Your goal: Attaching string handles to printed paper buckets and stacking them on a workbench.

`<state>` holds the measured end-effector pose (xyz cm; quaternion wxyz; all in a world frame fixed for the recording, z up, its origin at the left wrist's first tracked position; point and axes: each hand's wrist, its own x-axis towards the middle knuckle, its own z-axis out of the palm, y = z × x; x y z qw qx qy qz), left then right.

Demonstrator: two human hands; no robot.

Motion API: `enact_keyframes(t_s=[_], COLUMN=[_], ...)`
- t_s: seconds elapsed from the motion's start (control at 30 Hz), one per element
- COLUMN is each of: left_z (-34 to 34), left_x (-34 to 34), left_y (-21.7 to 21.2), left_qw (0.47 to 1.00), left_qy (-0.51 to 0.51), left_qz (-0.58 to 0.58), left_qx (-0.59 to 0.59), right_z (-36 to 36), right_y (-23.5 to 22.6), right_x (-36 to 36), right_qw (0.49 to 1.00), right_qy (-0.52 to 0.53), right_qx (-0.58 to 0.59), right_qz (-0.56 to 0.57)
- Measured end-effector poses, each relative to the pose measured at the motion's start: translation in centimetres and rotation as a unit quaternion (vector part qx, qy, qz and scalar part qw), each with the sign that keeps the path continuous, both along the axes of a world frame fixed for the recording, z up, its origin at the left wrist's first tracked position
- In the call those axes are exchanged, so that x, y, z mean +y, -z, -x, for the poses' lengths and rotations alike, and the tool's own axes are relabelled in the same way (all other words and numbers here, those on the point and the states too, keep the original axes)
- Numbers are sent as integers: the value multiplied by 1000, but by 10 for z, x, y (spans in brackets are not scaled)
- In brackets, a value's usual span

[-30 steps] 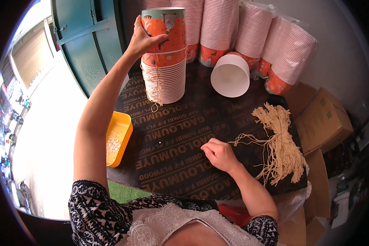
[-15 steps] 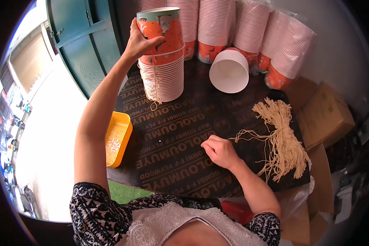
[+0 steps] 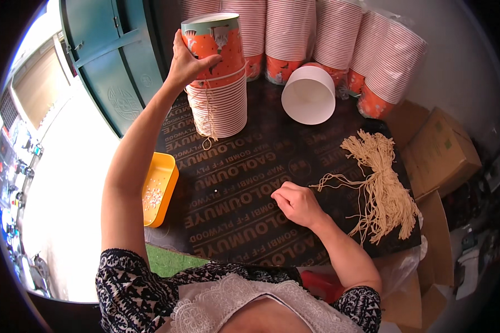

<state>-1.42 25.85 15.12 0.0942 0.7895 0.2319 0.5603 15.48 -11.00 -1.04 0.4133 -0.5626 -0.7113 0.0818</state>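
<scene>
At upper centre of the frame, the left hand (image 3: 186, 61) grips the top orange paper cup (image 3: 216, 47) of a cup stack (image 3: 219, 102) standing on the dark table (image 3: 233, 188); a loop of string (image 3: 207, 125) hangs down the stack's side. The right hand (image 3: 297, 204) rests curled on the table at centre, touching strands of a string bundle (image 3: 380, 186) at right. A white cup (image 3: 309, 94) lies on its side above, and a yellow tray (image 3: 156, 188) sits at left.
</scene>
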Motion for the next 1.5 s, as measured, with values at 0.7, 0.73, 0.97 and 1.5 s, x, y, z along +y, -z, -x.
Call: enact_keyframes(t_s=[0.7, 0.73, 0.97, 1.5], left_z=[-1, 0, 0, 3], left_x=[-9, -9, -15, 54], left_y=[5, 6, 9, -122], left_qw=[1000, 1000, 1000, 939], left_qy=[11, 11, -6, -22], left_qz=[23, 23, 13, -117], left_qx=[1, 1, 3, 321], right_z=[1, 1, 0, 6], right_y=[1, 2, 3, 3], right_x=[0, 1, 1, 4], right_qw=[1000, 1000, 1000, 1000], right_qy=[2, 1, 5, -11], right_qx=[-3, -2, -8, 1], right_qz=[-3, -3, -7, -5])
